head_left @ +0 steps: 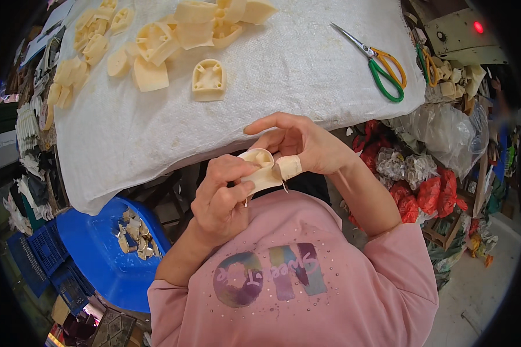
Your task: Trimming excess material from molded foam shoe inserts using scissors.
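Right now, from where I'm standing, the person in the pink shirt (pixel 330 272) has both hands up just off the near edge of the worktop (pixel 307 75), working close to the body. The left hand (pixel 219 194) has its fingers clamped on a cream hollow piece (pixel 263 178), thumb and forefinger pinching its left side, so the piece sits in the air between the near edge and the shirt, its rounded end tipped toward the worktop. The right hand (pixel 315 144) comes in from the other side: its forefinger is curved out, apart from the thumb, and the thumb, in a pale wrap (pixel 289 167), is right at the piece's right side. Whether those fingers grip anything I cannot tell, as the piece and the thumb hide part of them. A thin sliver (pixel 285 187) dangles just below the thumb.

On the white woven cover, more cream pieces (pixel 156 43) are heaped from the far left corner along the far edge, some hollow side up. One arched piece (pixel 208 81) lies by itself, closer to the near edge. Toward the right edge lie scissors (pixel 371 52), one handle orange, the other green, their blades slightly parted and pointing to the far edge.

Below the near left corner, a blue plastic basin (pixel 92 243) holds scraps (pixel 136 236). Red plastic bags (pixel 429 194) lie beyond the near right corner.
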A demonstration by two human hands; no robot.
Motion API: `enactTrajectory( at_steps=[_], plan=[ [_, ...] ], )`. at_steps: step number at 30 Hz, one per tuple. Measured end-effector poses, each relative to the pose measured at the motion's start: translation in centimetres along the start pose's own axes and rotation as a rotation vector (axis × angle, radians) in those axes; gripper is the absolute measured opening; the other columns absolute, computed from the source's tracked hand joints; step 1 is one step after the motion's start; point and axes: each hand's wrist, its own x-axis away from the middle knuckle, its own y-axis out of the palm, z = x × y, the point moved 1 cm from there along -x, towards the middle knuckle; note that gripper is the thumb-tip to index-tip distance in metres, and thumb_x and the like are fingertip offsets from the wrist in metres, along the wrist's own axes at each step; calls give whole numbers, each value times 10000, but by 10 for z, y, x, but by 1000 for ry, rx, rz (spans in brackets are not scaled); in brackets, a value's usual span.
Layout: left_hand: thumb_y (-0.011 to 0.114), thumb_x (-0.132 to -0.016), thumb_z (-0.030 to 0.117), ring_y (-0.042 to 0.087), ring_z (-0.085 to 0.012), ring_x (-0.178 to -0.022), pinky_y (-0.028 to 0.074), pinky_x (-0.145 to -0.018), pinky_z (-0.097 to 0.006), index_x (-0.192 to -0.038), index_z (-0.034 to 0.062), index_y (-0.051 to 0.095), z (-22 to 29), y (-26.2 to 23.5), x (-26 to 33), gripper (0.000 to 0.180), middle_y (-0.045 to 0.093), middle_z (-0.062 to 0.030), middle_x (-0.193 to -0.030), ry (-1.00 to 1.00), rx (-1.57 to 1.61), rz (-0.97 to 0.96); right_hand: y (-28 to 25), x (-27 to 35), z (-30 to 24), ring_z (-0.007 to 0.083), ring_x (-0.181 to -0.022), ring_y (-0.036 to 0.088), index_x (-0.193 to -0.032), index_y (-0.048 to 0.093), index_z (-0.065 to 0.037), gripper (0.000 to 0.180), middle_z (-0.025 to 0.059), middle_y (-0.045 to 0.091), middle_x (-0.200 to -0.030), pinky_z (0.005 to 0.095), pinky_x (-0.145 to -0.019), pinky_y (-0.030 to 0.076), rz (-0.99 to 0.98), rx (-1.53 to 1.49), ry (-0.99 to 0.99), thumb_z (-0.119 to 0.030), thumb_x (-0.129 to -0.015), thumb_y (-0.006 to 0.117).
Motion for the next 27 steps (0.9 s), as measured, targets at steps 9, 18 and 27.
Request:
enactTrajectory(
  at_steps=[9, 18, 27],
  plan=[
    [602, -689, -178, 556, -258, -760, 460, -632, -302, -882, 0, 503, -8, 1, -7, 281, 590, -186, -985, 70, -144, -102, 3, -11, -3, 176, -989, 604, -1335, 408, -3, 638, 159, 635, -1082, 296, -829, 507, -4, 224, -46, -125, -796, 727],
    [636, -817, -49, 580, -221, -807, 474, -655, -282, -916, 7, 530, -15, 5, -3, 155, 595, -175, -986, -36, -216, 160, -5, -2, 0, 197, -1019, 600, -1361, 368, -22, 533, 165, 595, -1170, 318, -878, 493, 278, 362, -437, -179, -905, 596],
    [635, -795, -66, 613, -244, -816, 494, -670, -290, -932, 12, 549, -9, 11, -10, 180, 604, -181, -981, -56, -370, 243, 16, -3, 9, 235, -992, 608, -1105, 563, -8, 263, 146, 586, -1120, 317, -838, 514, 318, 612, -646, -32, -847, 611]
  ],
)
